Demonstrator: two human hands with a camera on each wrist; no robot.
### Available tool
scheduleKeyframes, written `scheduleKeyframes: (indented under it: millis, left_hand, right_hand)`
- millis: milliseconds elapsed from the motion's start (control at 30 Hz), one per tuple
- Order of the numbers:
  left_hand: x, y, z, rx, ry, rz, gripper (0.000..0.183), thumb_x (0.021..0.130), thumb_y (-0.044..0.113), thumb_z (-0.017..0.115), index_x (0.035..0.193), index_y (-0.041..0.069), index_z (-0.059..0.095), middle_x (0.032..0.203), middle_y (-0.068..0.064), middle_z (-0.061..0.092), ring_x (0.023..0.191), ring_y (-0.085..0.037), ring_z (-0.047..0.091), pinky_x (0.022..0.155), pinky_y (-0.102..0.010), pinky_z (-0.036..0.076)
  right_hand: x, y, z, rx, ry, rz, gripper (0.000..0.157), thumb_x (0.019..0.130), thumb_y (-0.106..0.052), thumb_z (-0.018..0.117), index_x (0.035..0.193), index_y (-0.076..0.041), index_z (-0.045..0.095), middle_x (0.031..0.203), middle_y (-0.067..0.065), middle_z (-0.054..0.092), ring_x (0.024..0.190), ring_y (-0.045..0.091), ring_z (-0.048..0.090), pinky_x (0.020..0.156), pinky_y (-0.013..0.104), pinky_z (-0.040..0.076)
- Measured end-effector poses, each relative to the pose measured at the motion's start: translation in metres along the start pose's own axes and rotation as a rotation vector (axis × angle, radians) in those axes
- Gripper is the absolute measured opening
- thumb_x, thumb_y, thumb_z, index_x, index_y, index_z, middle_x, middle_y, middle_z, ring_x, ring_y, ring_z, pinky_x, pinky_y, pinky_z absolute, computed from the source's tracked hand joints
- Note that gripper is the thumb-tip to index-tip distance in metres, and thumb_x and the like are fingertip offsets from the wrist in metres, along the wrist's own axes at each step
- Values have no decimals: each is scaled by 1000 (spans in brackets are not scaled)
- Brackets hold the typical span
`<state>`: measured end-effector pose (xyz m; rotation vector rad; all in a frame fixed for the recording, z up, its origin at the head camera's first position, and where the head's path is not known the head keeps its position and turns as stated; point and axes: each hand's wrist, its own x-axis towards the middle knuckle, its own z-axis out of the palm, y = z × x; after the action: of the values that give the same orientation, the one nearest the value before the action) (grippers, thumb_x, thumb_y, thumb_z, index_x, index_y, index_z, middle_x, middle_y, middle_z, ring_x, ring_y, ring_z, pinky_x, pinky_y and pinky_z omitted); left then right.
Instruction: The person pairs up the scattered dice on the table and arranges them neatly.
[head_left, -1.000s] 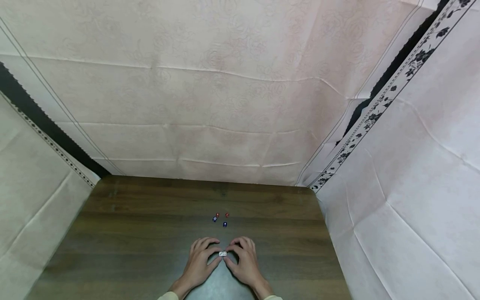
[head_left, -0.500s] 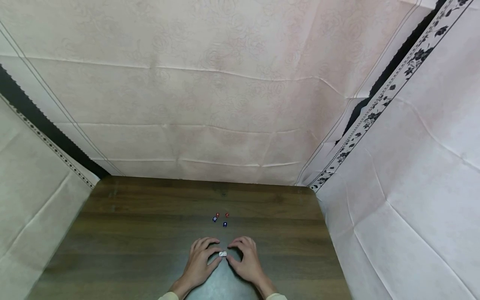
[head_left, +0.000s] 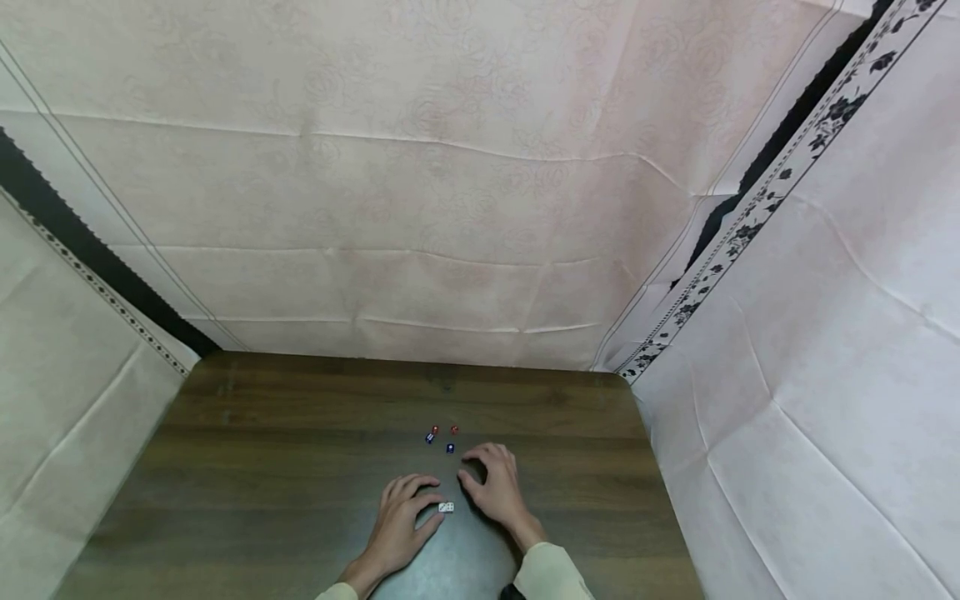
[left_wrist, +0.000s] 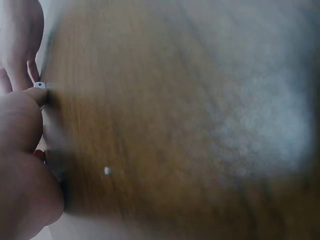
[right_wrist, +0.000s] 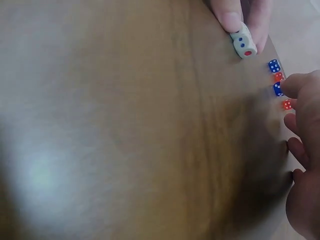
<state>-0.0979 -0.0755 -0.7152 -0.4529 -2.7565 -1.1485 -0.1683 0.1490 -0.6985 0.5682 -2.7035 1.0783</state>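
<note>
Two white dice point(head_left: 446, 507) sit side by side, touching, on the wooden table. My left hand point(head_left: 397, 525) pinches the left one between thumb and index finger; the right wrist view shows those fingertips against the white dice point(right_wrist: 243, 45). My right hand point(head_left: 495, 487) is to the right and farther forward, thumb and fingers spread apart with nothing between them. Just beyond its fingertips lies a blue die point(head_left: 450, 448). A second blue die point(head_left: 430, 438) lies close to a red die point(head_left: 435, 430), and another red die point(head_left: 454, 430) sits to their right.
The brown wooden table point(head_left: 300, 467) reaches back to a pale patterned cloth point(head_left: 420, 208) hanging behind it. Similar cloths hang on the left point(head_left: 67, 400) and right point(head_left: 810, 375) sides.
My right hand has let go of the white dice and moved away forward and to the right, toward the coloured dice. My left hand stays where it was.
</note>
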Motion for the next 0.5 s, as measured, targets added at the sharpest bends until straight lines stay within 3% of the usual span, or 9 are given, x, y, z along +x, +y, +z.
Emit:
scheduleKeyframes:
  millis: [333,500]
  left_hand:
    - [0,0,-1,-16,-9,-12,18,96,24,92,112,28,87,139,1,75,138,-33,62,121,-73,37]
    - [1,0,0,-19,-14,-20,17,96,25,92,112,30,86,140,3,74,138,-32,62,121,-73,37]
  right_hand:
    - [21,-5,8,-43,-4,39,23,97,-20,91,119,-17,84,123,4,77,119,26,65,110,59,45]
    - [27,-6,13,-46,-16,75,24,98,-23,91,120,-18,84,126,5,74,123,27,62,117,59,41]
